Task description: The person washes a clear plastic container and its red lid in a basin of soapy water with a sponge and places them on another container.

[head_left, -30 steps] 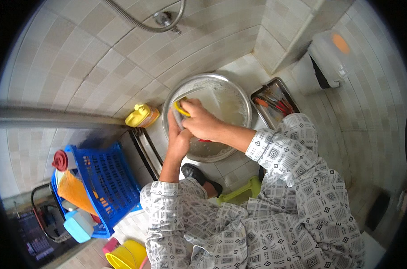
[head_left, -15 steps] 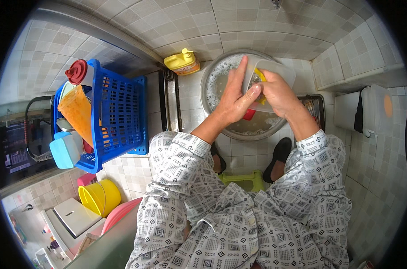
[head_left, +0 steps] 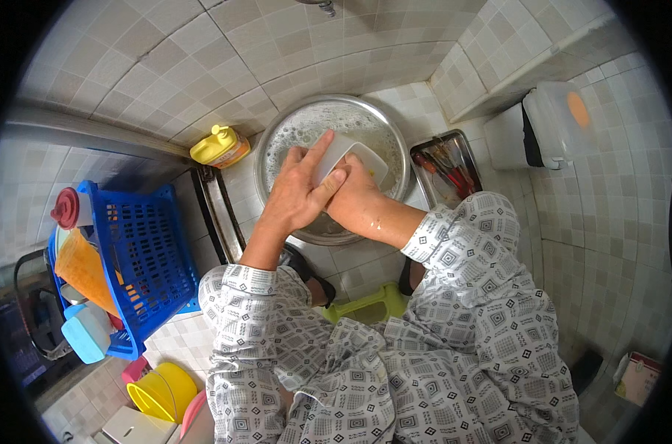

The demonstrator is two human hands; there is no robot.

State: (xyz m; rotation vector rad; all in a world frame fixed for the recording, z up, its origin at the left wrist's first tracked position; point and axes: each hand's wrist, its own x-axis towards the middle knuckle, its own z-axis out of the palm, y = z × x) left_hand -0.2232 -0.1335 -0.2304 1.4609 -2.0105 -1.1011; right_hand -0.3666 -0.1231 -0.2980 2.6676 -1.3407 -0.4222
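My left hand [head_left: 295, 194] holds a clear plastic container [head_left: 371, 153] from the left side, thumb across toward my right hand and one finger stretched up along its wall. My right hand [head_left: 357, 196] reaches into the container, its fingers curled and largely hidden. A yellow scrubbing pad that showed in those fingers half a second ago is now almost wholly covered. Both hands are above a round metal basin [head_left: 270, 132] of cloudy, foamy water. What lies under the water cannot be made out.
Left of the basin stands a yellow pump bottle [head_left: 221, 148]. A metal tray [head_left: 463, 144] of red-handled utensils lies to its right. A blue basket [head_left: 147, 244] with containers is at the left, above a yellow bucket [head_left: 162, 391]. Between my feet is a green stool [head_left: 369, 305].
The view has turned, so the basin and hands appear further left. The container is tilted differently, and my right hand has turned, covering the yellow pad. A red thing in the basin is now hidden.
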